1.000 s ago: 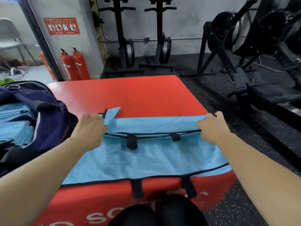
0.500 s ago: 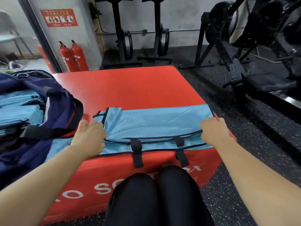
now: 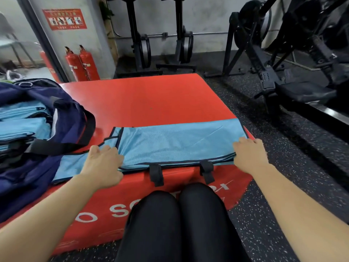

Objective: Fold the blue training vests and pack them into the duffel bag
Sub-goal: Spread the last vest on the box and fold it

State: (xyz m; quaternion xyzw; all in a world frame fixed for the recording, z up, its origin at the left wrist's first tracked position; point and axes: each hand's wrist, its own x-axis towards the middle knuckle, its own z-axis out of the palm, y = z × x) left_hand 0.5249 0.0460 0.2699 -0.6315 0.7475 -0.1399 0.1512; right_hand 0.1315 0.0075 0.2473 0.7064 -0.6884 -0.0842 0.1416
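A light blue training vest (image 3: 175, 142) with black trim lies folded in half along the near edge of the red padded box (image 3: 147, 97); its two black straps hang over the front. My left hand (image 3: 103, 163) rests on the vest's left end, fingers bent over the folded edge. My right hand (image 3: 249, 155) grips the right end at the box's corner. A navy duffel bag (image 3: 62, 118) stands open at the left, with several folded blue vests (image 3: 22, 123) stacked inside.
Black gym machines (image 3: 294, 53) stand on the speckled floor to the right and behind the box. Two red fire extinguishers (image 3: 81, 63) lean at the wall, back left. My knees (image 3: 175, 220) in black press against the box's front.
Both hands have pulled the vest's far half toward me, doubling it over onto the near half. The folded strip now lies along the box's front edge.
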